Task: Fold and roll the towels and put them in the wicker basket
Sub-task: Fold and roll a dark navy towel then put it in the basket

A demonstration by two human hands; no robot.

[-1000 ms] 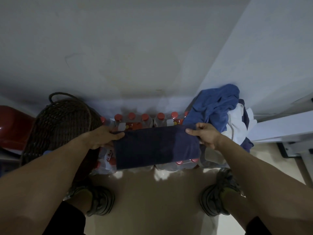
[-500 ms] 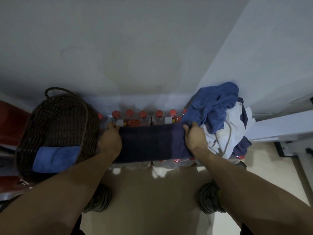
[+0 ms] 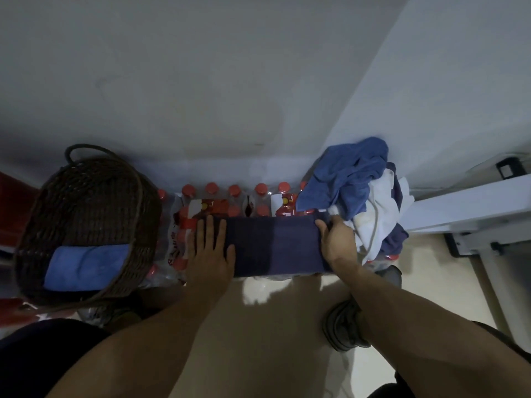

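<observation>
A folded dark navy towel [image 3: 273,245] lies flat on top of packs of bottles. My left hand [image 3: 211,251] presses on its left end with straight, spread fingers. My right hand [image 3: 336,239] grips the towel's right end, thumb on top and fingers curled round the edge. The dark wicker basket [image 3: 86,196] stands to the left, tilted toward me, with a rolled light blue towel [image 3: 86,267] inside. A heap of loose towels [image 3: 356,191], blue, white and navy, sits at the right against the wall.
Shrink-wrapped packs of red-capped bottles [image 3: 224,202] line the wall under the towel. A red object [image 3: 11,191] sits left of the basket. White furniture [image 3: 474,208] stands at the right. My shoe [image 3: 342,326] is on the pale floor below.
The navy towel went from hanging between both hands to lying flat on the bottle packs. My left hand opened and now presses on it. The view has shifted, showing the basket's inside.
</observation>
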